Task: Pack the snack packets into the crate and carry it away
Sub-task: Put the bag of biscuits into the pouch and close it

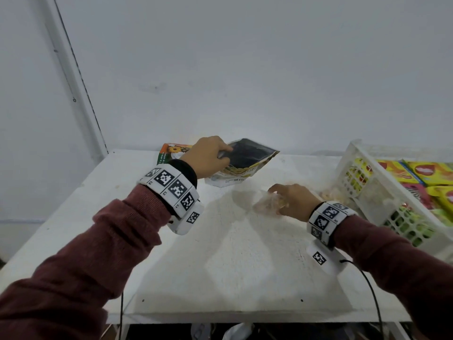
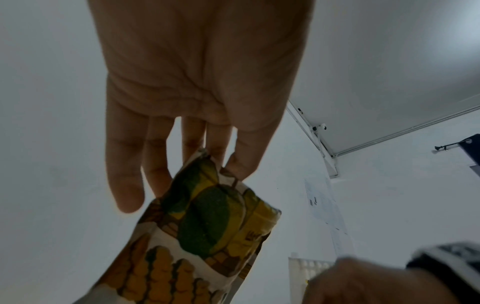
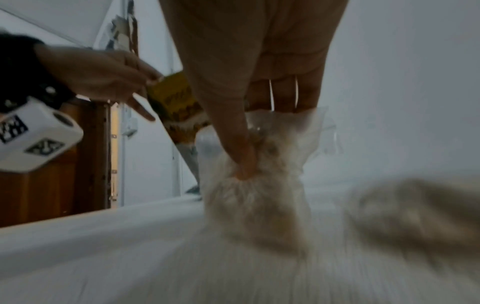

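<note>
Pouch (image 1: pixel 247 158) hangs pinched at its top corner by the left hand (image 1: pixel 208 155); it could slip. Right hand (image 1: pixel 294 201), mid-frame, fingers clamped on a clear bag (image 1: pixel 266 204), which might tear before the crate (image 1: pixel 362 182).

The pouch (image 1: pixel 245 158) has a black back and, on its front, yellow with a green oval and white at the bottom. The packet (image 1: pixel 171 150) behind it is orange and green. The clear bag (image 1: pixel 267 203) shows pale beige contents. The crate (image 1: pixel 367 190) is white lattice, holding yellow, red and pink packs (image 1: pixel 416 175). The table (image 1: pixel 220 266) is white; the sleeves (image 1: pixel 85 266) are maroon.
</note>
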Tool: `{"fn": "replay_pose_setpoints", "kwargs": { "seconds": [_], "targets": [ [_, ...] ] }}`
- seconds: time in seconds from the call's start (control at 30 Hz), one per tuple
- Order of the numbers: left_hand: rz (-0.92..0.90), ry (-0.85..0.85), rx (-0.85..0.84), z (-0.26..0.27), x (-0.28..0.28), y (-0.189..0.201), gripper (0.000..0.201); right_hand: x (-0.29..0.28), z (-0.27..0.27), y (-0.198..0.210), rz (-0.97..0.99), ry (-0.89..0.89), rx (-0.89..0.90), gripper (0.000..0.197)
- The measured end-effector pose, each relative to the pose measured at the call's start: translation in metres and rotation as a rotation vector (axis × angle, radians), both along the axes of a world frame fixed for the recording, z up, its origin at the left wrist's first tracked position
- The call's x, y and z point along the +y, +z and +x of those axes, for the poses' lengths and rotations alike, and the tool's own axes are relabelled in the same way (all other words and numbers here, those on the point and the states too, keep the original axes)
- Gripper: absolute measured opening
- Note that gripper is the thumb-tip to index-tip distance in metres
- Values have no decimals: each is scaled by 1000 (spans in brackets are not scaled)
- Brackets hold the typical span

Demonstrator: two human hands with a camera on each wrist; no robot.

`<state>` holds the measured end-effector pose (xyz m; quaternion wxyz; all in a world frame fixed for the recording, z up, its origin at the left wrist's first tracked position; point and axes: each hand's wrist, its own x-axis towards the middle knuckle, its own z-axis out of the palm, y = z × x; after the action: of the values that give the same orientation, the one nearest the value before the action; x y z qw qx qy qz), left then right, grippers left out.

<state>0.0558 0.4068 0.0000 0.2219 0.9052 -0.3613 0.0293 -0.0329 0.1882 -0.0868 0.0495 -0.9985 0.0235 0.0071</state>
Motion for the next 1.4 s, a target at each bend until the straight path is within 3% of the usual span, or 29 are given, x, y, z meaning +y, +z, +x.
{"fn": "replay_pose_setpoints", "kwargs": {
  "seconds": [0.1, 0.2, 0.3, 0.4, 0.5, 0.53, 0.67, 0.77, 1.03, 1.1, 1.17, 1.23, 1.3, 1.4],
  "targets": [
    [-1, -2, 15, 1, -1, 0, 39, -8, -10, 29, 101, 44, -111, 48],
    [5, -6, 25, 4, -2, 0, 41, -7, -33, 77, 309, 212, -388, 52],
    [13, -20, 44, 8, -5, 2, 37, 4, -43, 114, 442, 261, -625, 56],
    [-43, -24, 70, 10, -9, 3, 8, 23, -24, 114, 405, 354, -860, 44],
    [-112, -16, 105, 10, -9, 3, 14, 33, 2, 85, 234, 404, -970, 32],
    [-138, -28, 114, 12, -7, 2, 12, 32, 7, 76, 194, 403, -975, 34],
    [-185, -73, 190, 15, 0, -2, 45, 24, 17, 65, 27, 462, -883, 36],
    [-206, -101, 186, 15, 1, -5, 45, 24, 18, 68, -126, 519, -822, 22],
    [-268, -141, 164, 16, -2, -10, 38, 39, 26, 66, -493, 475, -639, 33],
    [-289, -169, 168, 14, -4, -10, 42, 43, 27, 59, -585, 432, -450, 46],
    [-264, -192, 160, 14, -9, -10, 49, 46, 27, 50, -582, 363, -201, 76],
    [-253, -189, 144, 16, -12, -11, 51, 42, 27, 48, -445, 325, -186, 88],
    [-316, -158, 156, 20, -13, -9, 49, 41, 27, 54, -406, 355, -280, 74],
    [-366, -143, 190, 24, -14, -3, 44, 31, 35, 50, -582, 426, -569, 25]
  ]
}}
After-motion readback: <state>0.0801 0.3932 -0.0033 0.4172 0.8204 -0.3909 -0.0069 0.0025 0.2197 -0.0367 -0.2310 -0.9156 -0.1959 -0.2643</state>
